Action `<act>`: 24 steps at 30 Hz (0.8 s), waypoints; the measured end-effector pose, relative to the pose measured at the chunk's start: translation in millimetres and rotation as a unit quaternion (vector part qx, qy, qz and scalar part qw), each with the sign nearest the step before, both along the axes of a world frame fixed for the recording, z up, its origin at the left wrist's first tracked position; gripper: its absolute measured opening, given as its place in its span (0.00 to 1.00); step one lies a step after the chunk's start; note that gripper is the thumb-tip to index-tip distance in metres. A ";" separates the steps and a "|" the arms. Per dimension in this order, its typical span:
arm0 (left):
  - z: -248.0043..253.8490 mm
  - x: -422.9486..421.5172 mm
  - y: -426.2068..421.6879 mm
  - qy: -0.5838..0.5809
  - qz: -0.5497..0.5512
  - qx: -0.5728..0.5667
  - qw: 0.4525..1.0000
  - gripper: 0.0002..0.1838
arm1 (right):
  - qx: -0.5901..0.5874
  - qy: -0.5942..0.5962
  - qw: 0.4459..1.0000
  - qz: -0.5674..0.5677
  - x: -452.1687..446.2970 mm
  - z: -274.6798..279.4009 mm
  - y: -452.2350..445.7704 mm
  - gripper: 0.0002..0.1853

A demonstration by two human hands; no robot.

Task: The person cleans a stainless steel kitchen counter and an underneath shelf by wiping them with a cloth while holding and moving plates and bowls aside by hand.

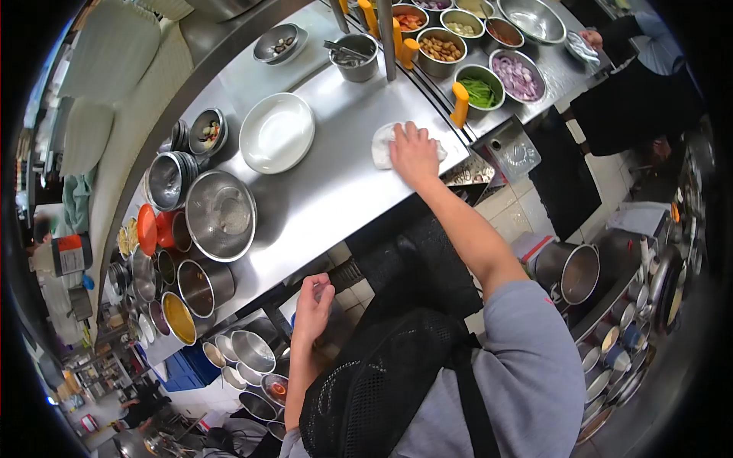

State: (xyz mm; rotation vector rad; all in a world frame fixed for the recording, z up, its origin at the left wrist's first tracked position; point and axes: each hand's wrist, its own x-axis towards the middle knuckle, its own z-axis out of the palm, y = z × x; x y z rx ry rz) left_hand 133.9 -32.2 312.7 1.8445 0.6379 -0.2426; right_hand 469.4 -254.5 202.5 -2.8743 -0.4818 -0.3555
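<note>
My right hand presses a folded white cloth onto the steel counter, close to its right end. The fingers bend over the cloth and cover much of it. Down at the counter's front edge, my left hand hangs in the air with its fingers curled in loosely; I see nothing in it. A white plate lies on the counter to the left of the cloth. Further left stands a perforated steel colander.
Behind my right hand are a steel pot with utensils, orange handles, and bowls of green vegetables and sliced onion. Stacked bowls and a deep pot crowd the left end. Another person stands at upper right.
</note>
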 end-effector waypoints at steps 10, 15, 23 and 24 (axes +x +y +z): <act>-19.8 -136.0 27.5 -0.028 0.028 -0.008 0.999 0.16 | 0.025 -0.040 0.978 -0.205 -73.8 -17.6 20.8 0.21; -27.1 -196.9 16.7 0.011 0.051 -0.025 0.998 0.17 | 0.032 0.007 0.994 0.101 -208.0 -23.7 177.3 0.22; -76.9 -237.7 9.3 -0.001 0.058 -0.009 0.998 0.15 | 0.131 -0.034 0.904 0.406 -304.4 -20.4 283.7 0.26; -84.5 -237.8 8.1 -0.008 0.067 -0.008 0.998 0.15 | 0.106 -0.031 0.889 0.444 -297.7 -20.3 274.7 0.27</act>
